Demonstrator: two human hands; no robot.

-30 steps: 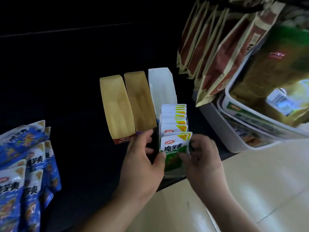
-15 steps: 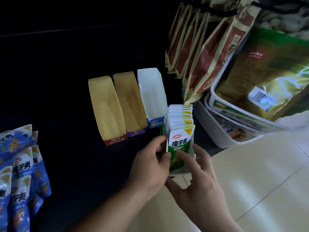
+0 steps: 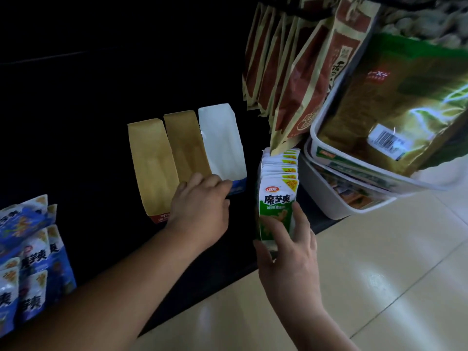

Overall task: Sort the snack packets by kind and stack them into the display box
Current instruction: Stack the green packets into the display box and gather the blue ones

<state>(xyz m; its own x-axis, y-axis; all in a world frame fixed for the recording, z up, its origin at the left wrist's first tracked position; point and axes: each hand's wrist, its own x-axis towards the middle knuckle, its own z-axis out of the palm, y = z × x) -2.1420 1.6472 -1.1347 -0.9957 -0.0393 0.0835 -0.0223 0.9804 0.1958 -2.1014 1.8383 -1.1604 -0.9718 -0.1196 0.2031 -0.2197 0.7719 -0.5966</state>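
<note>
Right hand (image 3: pixel 288 252) is gripping the front of the green snack packets (image 3: pixel 277 198), standing in a row at the dark desk (image 3: pixel 76 148) edge, left hand (image 3: pixel 202 206) is lying loose over the empty display boxes (image 3: pixel 220 140) just beside them, blue snack packets (image 3: pixel 30 269) piled far left

Glossy film, matt card
The green snack packets (image 3: pixel 278 198) look glossy plastic film; far brown display boxes (image 3: pixel 154 165) matt cardboard; right gold-green bag (image 3: pixel 395 102) shiny foil; floor tiles (image 3: pixel 379 274) smooth, polished.
</note>
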